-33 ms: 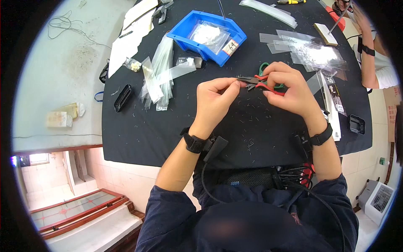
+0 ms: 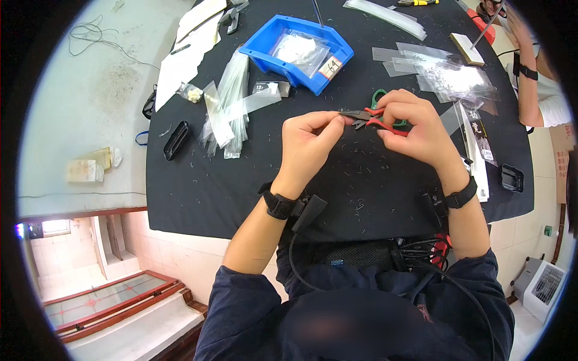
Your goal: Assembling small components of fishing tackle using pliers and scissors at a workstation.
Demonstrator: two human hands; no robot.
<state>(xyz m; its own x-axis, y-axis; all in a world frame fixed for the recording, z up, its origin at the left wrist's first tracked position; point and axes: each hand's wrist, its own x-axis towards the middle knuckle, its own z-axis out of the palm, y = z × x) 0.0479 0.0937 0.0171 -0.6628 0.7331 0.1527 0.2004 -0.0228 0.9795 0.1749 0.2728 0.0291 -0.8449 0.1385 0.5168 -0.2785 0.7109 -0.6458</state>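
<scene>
My right hand [image 2: 418, 123] is wrapped round dark-jawed pliers with red handles [image 2: 385, 127]. Their jaws point left, toward my other hand. Green finger loops, seemingly of scissors [image 2: 378, 96], show right behind the pliers; I cannot tell whether they lie on the cloth or are held too. Thumb and forefinger of my left hand [image 2: 307, 141] are pinched together at the tip of the jaws. Whatever sits in that pinch is too small to make out. Tiny clippings [image 2: 359, 206] are scattered over the black cloth [image 2: 241, 192] below.
Beyond my hands stands a blue bin [image 2: 259, 51] with clear bags [image 2: 298, 48]. Clear plastic strips [image 2: 235, 90] lie left, more clear sheets [image 2: 451, 75] right. Small black trays [image 2: 176, 140] flank the table. Another person's arm [image 2: 530, 90] reaches in at the far right.
</scene>
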